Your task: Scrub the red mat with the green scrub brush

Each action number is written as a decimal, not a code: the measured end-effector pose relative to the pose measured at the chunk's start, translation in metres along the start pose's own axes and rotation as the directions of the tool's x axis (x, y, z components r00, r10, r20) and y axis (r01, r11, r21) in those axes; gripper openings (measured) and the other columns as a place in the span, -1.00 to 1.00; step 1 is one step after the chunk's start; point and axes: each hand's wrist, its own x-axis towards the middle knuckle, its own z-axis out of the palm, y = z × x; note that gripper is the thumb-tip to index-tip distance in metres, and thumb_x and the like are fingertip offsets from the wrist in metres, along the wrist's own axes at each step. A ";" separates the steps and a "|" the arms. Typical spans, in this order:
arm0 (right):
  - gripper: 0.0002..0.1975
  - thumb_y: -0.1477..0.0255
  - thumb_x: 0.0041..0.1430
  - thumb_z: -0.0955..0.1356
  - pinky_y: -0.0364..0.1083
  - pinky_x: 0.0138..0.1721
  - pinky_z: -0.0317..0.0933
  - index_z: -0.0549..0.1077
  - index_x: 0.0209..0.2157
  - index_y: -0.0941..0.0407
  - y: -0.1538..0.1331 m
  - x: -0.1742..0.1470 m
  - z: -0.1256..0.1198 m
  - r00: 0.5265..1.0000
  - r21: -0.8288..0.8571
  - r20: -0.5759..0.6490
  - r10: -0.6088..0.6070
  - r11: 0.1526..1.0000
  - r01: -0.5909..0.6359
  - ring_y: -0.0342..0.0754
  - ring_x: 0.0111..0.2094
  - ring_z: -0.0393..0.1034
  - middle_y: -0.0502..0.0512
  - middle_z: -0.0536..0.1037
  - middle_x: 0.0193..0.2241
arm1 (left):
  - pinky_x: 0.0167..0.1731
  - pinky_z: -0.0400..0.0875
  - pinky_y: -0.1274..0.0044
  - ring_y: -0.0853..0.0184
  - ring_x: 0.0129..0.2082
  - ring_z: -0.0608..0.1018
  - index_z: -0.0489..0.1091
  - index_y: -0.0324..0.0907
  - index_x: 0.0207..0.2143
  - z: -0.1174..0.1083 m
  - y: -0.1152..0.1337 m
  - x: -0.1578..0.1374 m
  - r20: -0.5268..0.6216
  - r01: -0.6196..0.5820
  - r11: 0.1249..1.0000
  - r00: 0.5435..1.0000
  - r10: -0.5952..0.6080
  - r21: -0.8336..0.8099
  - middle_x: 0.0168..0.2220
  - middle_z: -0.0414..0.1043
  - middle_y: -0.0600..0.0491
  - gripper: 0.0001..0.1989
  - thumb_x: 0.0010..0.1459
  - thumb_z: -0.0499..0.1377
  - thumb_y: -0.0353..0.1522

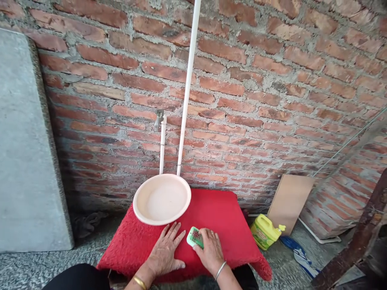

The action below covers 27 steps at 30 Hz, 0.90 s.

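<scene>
A red cloth (216,213) with a fluffy edge is spread over a low surface in front of me. My left hand (165,249) lies flat on it with the fingers spread, just below a cream plastic basin (139,211). In my right hand (211,249) is a small green and white scrub brush (194,237), gripped at its right side. Dark, speckled bristles seem to face up, and my fingers hide part of the brush. It is close to the cloth; whether it touches is unclear. Fingertips of my left hand come near the basin's rim.
Behind stands a brick wall (220,84) with a white pipe (188,84) and a tap (159,117). To the right are a yellow jug (266,232), a brown board (290,201) and flip-flops (304,259). A grey slab (27,149) leans at left.
</scene>
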 end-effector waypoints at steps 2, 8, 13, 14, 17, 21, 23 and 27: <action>-0.58 0.39 0.05 0.40 0.03 0.12 0.10 0.42 -0.01 -0.05 0.004 -0.002 0.001 0.999 0.043 0.035 -0.028 0.999 0.026 0.10 0.09 0.38 0.05 0.55 0.04 | 0.39 -0.01 0.01 -0.13 0.43 0.07 0.17 0.13 0.38 0.010 -0.009 0.002 -0.039 -0.038 0.999 0.999 0.038 0.004 0.46 -0.04 -0.05 0.12 -0.25 0.47 0.04; -0.55 0.40 0.13 0.35 0.03 0.17 0.04 0.39 0.09 -0.07 0.018 -0.009 0.005 0.999 0.098 0.028 -0.043 0.994 0.040 0.06 0.15 0.34 0.03 0.52 0.11 | 0.35 0.05 -0.03 -0.17 0.42 0.12 0.16 0.04 0.39 0.033 -0.025 0.006 -0.127 -0.124 0.991 0.983 0.130 0.055 0.46 -0.03 -0.16 0.11 -0.18 0.43 0.10; -0.57 0.32 0.21 0.33 0.04 0.15 0.12 0.40 0.12 -0.03 0.051 -0.012 0.002 0.994 -0.004 -0.062 0.085 0.996 -0.086 0.10 0.14 0.36 0.12 0.50 0.13 | 0.38 0.02 0.02 -0.13 0.43 0.10 0.16 0.07 0.39 0.035 -0.025 0.005 -0.111 -0.102 0.993 0.988 0.109 0.067 0.46 -0.04 -0.14 0.11 -0.19 0.43 0.13; -0.59 0.29 0.22 0.32 0.04 0.12 0.15 0.41 0.11 -0.01 0.063 -0.012 0.000 0.987 -0.039 -0.099 0.127 0.991 -0.131 0.11 0.13 0.37 0.14 0.51 0.13 | 0.38 0.02 0.02 -0.12 0.43 0.11 0.17 0.07 0.38 0.035 -0.025 0.005 -0.116 -0.101 0.992 0.987 0.108 0.070 0.46 -0.03 -0.13 0.10 -0.19 0.42 0.13; -0.60 0.20 0.24 0.32 0.06 0.06 0.21 0.43 0.07 0.04 0.107 -0.013 -0.010 0.929 -0.134 -0.233 0.289 0.936 -0.324 0.16 0.10 0.41 0.22 0.52 0.09 | 0.39 0.03 0.05 -0.12 0.42 0.14 0.20 0.08 0.37 0.036 -0.026 0.005 -0.139 -0.098 0.992 0.984 0.109 0.079 0.46 0.00 -0.11 0.09 -0.20 0.43 0.13; -0.55 0.14 0.23 0.33 0.07 -0.03 0.27 0.40 0.07 0.08 0.162 -0.019 -0.022 0.802 -0.112 -0.339 0.491 0.826 -0.553 0.17 0.02 0.48 0.26 0.56 0.00 | 0.39 0.03 0.07 -0.11 0.41 0.15 0.21 0.07 0.37 0.034 -0.026 0.005 -0.125 -0.090 0.993 0.987 0.100 0.082 0.45 0.03 -0.11 0.08 -0.19 0.41 0.15; -0.54 0.14 0.23 0.33 0.03 -0.09 0.31 0.39 0.08 0.08 0.180 -0.023 -0.027 0.772 -0.045 -0.334 0.541 0.809 -0.586 0.15 -0.05 0.53 0.25 0.60 -0.05 | 0.39 0.04 0.07 -0.11 0.41 0.15 0.22 0.06 0.36 0.030 -0.025 0.005 -0.120 -0.091 0.992 0.988 0.101 0.085 0.44 0.04 -0.12 0.06 -0.17 0.39 0.16; -0.55 0.18 0.21 0.35 -0.01 -0.16 0.34 0.40 0.06 0.11 0.189 -0.026 -0.042 0.714 0.049 -0.376 0.591 0.782 -0.622 0.14 -0.12 0.57 0.27 0.62 -0.10 | 0.37 0.11 0.10 -0.08 0.40 0.19 0.24 0.10 0.34 0.027 -0.025 0.003 -0.130 -0.085 0.990 0.987 0.098 0.109 0.42 0.07 -0.11 0.01 -0.15 0.38 0.15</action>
